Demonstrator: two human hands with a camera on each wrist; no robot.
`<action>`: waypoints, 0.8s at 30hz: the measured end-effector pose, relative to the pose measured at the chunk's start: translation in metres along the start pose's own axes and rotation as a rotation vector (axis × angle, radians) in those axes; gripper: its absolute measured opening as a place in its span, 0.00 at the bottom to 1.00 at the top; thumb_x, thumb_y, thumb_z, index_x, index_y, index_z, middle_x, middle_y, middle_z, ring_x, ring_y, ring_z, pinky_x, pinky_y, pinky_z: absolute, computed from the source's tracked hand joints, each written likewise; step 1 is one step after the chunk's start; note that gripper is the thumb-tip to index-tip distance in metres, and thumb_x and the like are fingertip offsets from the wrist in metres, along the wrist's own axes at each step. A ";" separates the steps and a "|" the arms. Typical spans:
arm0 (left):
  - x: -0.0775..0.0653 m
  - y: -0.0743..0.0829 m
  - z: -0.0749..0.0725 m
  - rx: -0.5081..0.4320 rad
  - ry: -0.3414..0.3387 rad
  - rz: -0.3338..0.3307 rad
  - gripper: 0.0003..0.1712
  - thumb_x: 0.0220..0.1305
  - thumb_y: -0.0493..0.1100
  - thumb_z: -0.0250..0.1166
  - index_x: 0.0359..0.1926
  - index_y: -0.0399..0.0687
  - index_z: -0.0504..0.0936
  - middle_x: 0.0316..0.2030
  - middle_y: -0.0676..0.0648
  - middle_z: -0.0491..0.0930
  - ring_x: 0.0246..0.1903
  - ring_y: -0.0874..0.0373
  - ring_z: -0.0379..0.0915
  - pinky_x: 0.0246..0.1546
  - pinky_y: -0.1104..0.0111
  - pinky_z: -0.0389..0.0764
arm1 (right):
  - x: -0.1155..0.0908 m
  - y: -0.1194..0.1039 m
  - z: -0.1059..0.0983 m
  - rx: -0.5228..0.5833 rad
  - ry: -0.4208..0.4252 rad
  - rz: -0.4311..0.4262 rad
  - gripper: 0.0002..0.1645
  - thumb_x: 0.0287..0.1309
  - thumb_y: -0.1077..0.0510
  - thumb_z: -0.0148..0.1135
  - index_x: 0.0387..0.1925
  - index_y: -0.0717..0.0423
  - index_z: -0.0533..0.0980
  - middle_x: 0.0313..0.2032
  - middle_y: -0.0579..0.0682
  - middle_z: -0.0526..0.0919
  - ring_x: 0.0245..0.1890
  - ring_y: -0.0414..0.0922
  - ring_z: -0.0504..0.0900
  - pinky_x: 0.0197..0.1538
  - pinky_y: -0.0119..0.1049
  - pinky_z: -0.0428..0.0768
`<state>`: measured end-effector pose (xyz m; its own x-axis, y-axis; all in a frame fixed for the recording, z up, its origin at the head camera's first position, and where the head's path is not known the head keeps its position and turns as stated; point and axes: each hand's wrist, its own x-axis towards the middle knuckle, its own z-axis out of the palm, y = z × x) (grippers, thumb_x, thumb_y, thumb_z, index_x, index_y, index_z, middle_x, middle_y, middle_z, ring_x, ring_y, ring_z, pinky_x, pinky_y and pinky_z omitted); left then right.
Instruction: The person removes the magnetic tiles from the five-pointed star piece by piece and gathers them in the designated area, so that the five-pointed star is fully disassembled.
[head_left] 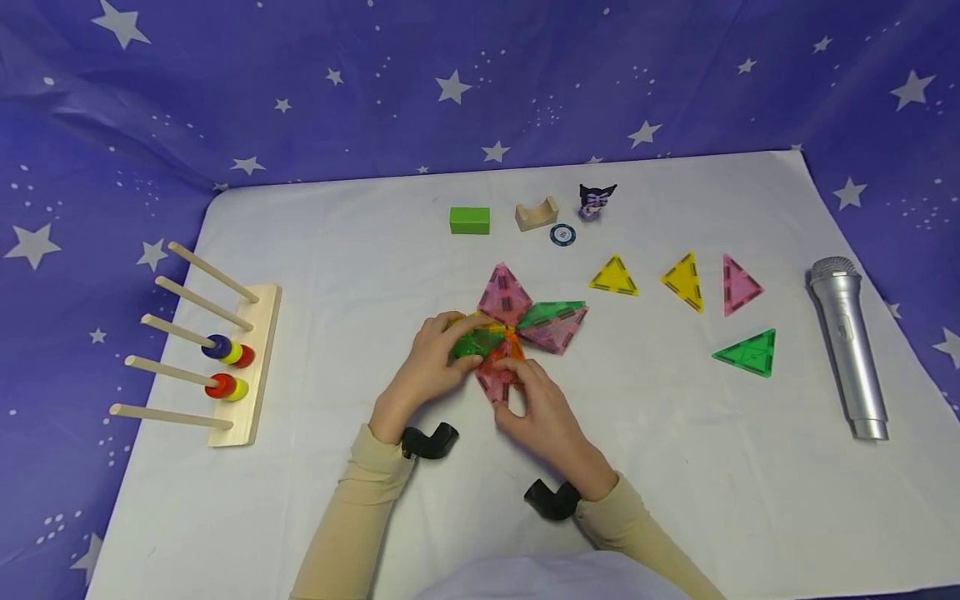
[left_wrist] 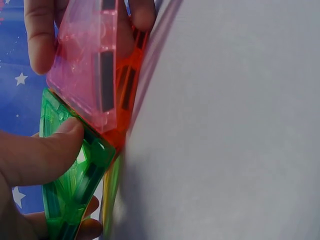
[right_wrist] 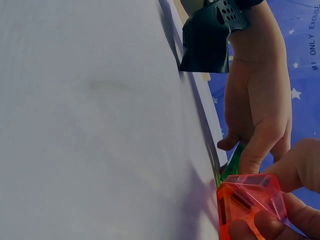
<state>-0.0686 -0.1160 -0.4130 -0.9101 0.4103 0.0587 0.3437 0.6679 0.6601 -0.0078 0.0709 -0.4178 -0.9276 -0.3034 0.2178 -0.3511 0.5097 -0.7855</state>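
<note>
Translucent magnetic triangle tiles form a pinwheel of raised petals on the white table. My left hand (head_left: 431, 358) pinches the green petal tile (left_wrist: 75, 165), its thumb on the green face and fingertips behind. A strip of yellow shows under that green tile. With thumb and fingers, my right hand (head_left: 546, 418) grips the front petal, a pink tile (left_wrist: 85, 65) leaning against an orange tile (right_wrist: 237, 207). A pink petal (head_left: 505, 296) stands at the back. The right petal pairs a green tile (head_left: 551, 312) with a pink tile (head_left: 557, 332). The petals meet near the middle.
Loose triangles, including a yellow tile (head_left: 615, 277) and a green tile (head_left: 750, 354), lie right. A silver microphone (head_left: 851, 350) lies beyond. At left is a wooden peg stand (head_left: 255, 367) with coloured rings. A green block (head_left: 469, 221), wooden cradle (head_left: 536, 217), chip (head_left: 562, 235) and figurine (head_left: 594, 202) stand behind.
</note>
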 end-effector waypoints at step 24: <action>0.000 -0.001 -0.001 0.005 -0.035 -0.034 0.30 0.57 0.47 0.64 0.62 0.58 0.68 0.54 0.38 0.65 0.51 0.43 0.60 0.54 0.50 0.58 | -0.006 0.024 -0.069 0.408 0.081 -0.060 0.28 0.37 0.85 0.50 0.47 0.76 0.65 0.46 0.65 0.69 0.46 0.48 0.68 0.49 0.34 0.70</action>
<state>-0.0695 -0.1176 -0.4129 -0.9125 0.4090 0.0102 0.3142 0.6845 0.6578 -0.0195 0.1400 -0.3980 -0.9200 -0.2501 0.3019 -0.3404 0.1277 -0.9316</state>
